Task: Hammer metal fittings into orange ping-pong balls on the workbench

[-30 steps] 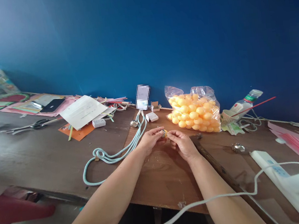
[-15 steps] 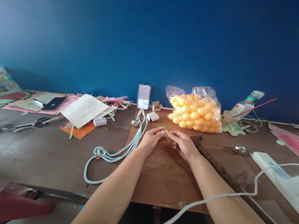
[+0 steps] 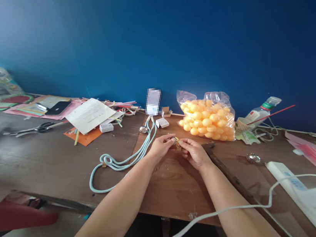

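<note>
Above the brown table (image 3: 170,194), my left hand (image 3: 161,146) and my right hand (image 3: 194,152) meet around a small yellow and silvery piece (image 3: 176,141). Both have their fingers closed on it, the left from one side and the right pinching the other. Its exact kind is too small to make out, and the fingers cover part of it. Beyond my hands lies a clear plastic bag (image 3: 207,115) full of yellow balls. A light blue cord (image 3: 129,163) runs beside my left forearm, with a small silvery ball (image 3: 143,129) close to it.
To the right are a white power strip (image 3: 287,175) with a cable (image 3: 234,208) crossing over my right forearm, another silvery ball (image 3: 253,158) and a bottle (image 3: 262,110). Papers (image 3: 90,115), scissors (image 3: 35,129) and a dark phone (image 3: 58,108) lie left. A blue wall rises behind.
My hands keep hold of the small yellow and silvery piece, with hardly any shift in the fingers. The whole view has drifted slightly.
</note>
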Tool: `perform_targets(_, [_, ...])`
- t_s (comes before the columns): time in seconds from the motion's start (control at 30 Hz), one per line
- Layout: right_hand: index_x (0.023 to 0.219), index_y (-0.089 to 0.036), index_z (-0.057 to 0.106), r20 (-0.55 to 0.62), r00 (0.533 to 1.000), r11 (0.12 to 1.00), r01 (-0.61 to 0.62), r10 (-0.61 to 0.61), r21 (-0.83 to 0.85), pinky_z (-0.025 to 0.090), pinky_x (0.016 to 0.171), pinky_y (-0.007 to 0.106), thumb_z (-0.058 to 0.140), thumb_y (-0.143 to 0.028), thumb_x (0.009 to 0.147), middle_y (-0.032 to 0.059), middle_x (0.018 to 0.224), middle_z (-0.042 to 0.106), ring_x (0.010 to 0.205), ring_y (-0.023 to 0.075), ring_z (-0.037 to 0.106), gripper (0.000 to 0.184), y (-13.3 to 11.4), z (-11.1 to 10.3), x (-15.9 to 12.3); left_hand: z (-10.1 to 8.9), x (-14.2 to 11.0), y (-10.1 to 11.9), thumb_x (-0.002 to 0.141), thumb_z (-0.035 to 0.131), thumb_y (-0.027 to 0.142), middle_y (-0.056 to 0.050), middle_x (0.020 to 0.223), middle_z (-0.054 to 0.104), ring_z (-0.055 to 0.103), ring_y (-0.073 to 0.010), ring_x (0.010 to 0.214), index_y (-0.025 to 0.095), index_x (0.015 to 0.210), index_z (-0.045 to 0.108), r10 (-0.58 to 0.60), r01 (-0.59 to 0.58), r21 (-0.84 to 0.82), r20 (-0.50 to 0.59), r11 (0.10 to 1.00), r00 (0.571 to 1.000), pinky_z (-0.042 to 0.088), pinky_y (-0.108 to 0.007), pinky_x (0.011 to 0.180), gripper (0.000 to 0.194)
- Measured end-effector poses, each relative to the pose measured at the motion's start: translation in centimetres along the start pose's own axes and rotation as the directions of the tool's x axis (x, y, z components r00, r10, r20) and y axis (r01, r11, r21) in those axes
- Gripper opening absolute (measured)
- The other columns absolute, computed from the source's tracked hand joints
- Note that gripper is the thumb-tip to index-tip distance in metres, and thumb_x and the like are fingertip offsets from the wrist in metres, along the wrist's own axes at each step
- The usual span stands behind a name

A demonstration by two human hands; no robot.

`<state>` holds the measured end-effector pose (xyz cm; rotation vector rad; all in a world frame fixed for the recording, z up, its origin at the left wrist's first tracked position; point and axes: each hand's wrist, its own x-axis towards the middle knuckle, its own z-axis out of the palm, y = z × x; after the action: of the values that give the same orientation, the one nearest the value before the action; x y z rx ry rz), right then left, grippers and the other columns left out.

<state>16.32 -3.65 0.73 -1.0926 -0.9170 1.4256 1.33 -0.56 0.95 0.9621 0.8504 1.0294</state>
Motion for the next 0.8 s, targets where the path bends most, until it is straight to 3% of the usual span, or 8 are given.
perform_targets(0.8, [0.074,-0.017,0.064,0.011,0.999,0.999,-0.040,0.040,0.028,0.024,0.041,0.019,0.083,-0.035,0.061,-0.0031,0.072,0.057,0.049,0.0031,0.033,0.029,-0.29,0.18,-0.20,0.19,-0.22,0.27,0.076,0.071,0.017,-0.006,0.083,0.068,0.063,-0.0123,0.068,0.012,0.107,0.070,0.006,-0.006,0.028,-0.008,1.000,1.000,0.057,-0.028,0.067,0.031])
